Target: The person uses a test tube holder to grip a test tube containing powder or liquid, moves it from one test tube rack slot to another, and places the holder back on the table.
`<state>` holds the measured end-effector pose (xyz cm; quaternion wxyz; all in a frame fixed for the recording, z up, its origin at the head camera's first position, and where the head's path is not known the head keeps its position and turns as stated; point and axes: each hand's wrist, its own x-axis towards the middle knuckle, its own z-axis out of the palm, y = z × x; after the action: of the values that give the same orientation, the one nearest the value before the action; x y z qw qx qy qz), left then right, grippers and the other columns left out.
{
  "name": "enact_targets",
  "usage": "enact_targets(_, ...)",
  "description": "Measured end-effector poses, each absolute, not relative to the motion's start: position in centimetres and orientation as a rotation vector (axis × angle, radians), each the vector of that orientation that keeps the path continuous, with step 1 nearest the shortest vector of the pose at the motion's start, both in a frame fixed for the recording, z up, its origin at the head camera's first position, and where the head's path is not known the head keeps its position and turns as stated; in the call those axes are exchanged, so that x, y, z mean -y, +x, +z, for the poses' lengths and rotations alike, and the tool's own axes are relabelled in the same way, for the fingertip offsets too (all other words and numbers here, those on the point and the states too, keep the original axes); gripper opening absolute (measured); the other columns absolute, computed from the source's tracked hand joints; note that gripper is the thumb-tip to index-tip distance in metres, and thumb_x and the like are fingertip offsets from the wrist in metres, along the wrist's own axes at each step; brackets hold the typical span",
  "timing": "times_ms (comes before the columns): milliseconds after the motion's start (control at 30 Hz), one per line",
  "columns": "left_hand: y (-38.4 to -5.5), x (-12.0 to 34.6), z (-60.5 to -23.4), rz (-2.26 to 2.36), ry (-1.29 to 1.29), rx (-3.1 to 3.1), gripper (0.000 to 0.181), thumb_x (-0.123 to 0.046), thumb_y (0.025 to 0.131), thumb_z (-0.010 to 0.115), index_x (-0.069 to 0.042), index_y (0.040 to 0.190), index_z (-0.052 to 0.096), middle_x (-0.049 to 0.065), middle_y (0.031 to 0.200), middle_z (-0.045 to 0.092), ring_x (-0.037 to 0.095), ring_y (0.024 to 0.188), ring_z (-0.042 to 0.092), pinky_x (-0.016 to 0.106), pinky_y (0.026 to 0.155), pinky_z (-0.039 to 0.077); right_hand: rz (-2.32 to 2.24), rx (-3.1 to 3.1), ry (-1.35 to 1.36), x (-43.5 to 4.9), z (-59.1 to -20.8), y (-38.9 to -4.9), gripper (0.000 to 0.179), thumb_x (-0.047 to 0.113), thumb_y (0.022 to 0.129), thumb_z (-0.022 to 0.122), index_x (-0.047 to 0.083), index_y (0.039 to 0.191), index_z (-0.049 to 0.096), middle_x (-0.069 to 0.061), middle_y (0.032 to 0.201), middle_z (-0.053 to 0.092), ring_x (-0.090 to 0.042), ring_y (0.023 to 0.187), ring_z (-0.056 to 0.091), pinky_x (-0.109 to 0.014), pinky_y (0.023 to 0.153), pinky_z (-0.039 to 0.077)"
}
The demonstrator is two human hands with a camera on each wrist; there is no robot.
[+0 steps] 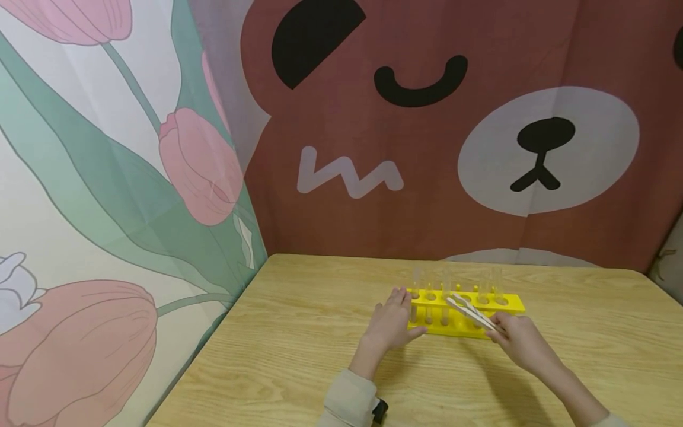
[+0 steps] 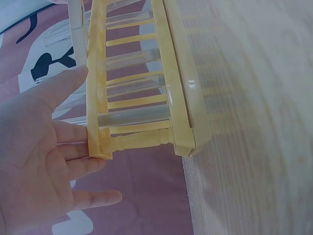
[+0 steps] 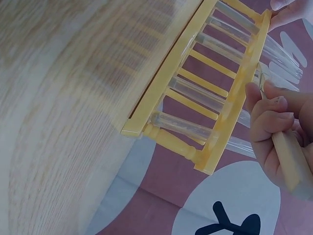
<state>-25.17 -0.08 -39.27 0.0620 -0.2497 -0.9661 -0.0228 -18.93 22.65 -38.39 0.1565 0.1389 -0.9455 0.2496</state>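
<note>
A yellow test tube rack (image 1: pixel 512 303) stands on the wooden table, with several clear glass test tubes (image 1: pixel 482 284) upright in its holes. My left hand (image 1: pixel 391 323) is at the rack's left end, its fingers fairly straight and touching the top board; in the left wrist view the thumb (image 2: pixel 73 81) lies along that board's edge. My right hand (image 1: pixel 517 338) grips a wooden test tube clamp (image 1: pixel 475 315) in front of the rack. The clamp's tip overlaps the top board beside the third tube (image 1: pixel 446 283) from the left. In the right wrist view, fingers curl round the clamp (image 3: pixel 292 164).
The light wood table (image 1: pixel 299 356) extends around the rack on all sides. Behind it hangs a brown bear-print cloth (image 1: pixel 427 225), and a tulip-print cloth (image 1: pixel 123 237) hangs along the left edge. A black band (image 1: pixel 379 410) shows at my left sleeve.
</note>
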Motion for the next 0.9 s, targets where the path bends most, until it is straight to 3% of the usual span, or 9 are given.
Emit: enact_targets(900,-25.09,0.04,-39.19,-0.057,-0.76,2.907,0.074,-0.057,0.084,0.046,-0.009,0.139,0.033,0.005,0.143,0.027,0.016,0.132,0.02,0.041,0.093,0.036,0.712,2.719,0.408,-22.37,-38.08,-19.22,0.009,0.0,0.077,0.065,0.001,0.074,0.057,0.005,0.054,0.041,-0.005,0.045,0.029,-0.02,0.039,0.028)
